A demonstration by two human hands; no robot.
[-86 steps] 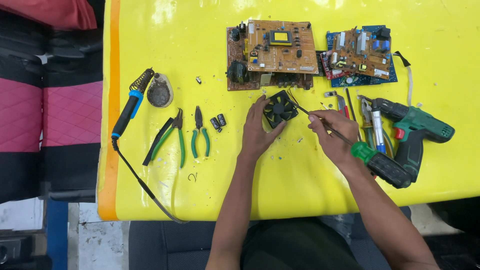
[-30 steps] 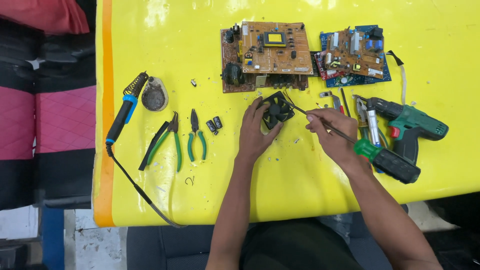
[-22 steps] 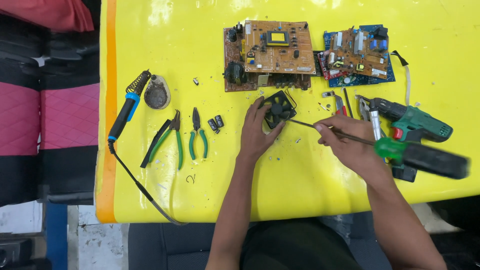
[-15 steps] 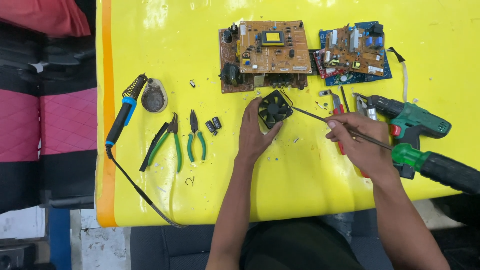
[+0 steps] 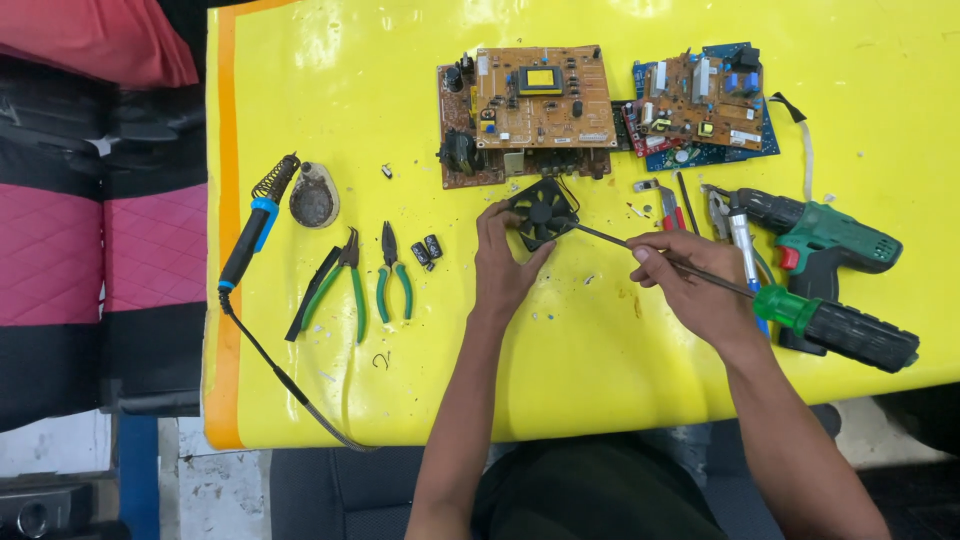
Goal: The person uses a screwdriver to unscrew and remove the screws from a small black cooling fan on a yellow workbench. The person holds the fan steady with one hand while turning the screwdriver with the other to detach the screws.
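bright overhead light | glare top of yellow table (image 5: pixel 330 30) | sharp, soft shadows

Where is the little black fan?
In the head view, the black fan sits mid-table, held by the left hand, just below the brown circuit board.

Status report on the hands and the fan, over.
Left hand grips fan on table. Right hand holds screwdriver, tip at the fan. Boards close behind, touching the fan.
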